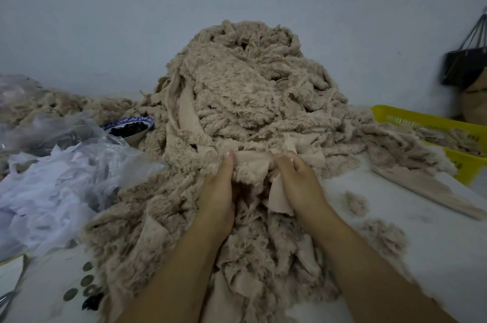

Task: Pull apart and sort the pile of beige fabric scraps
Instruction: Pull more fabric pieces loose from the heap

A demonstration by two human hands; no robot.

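A tall pile of beige fluffy fabric scraps [245, 90] fills the middle of the white table and spills toward me. At its near foot my left hand [220, 188] and my right hand [295, 177] both grip one beige scrap [251, 162], smooth side up with a fringed edge, stretched between them. My left thumb lies on top of the scrap. My right fingers curl round its other end, and a loose flap hangs below that hand. More scraps lie under both forearms.
A yellow plastic basket [427, 122] with scraps stands at the right. Clear plastic bags [60, 183] lie on the left, with a blue-rimmed bowl [131, 129] of dark bits behind them. Round discs [88, 280] sit at bottom left, and loose fluff tufts [355, 201] on the table at right.
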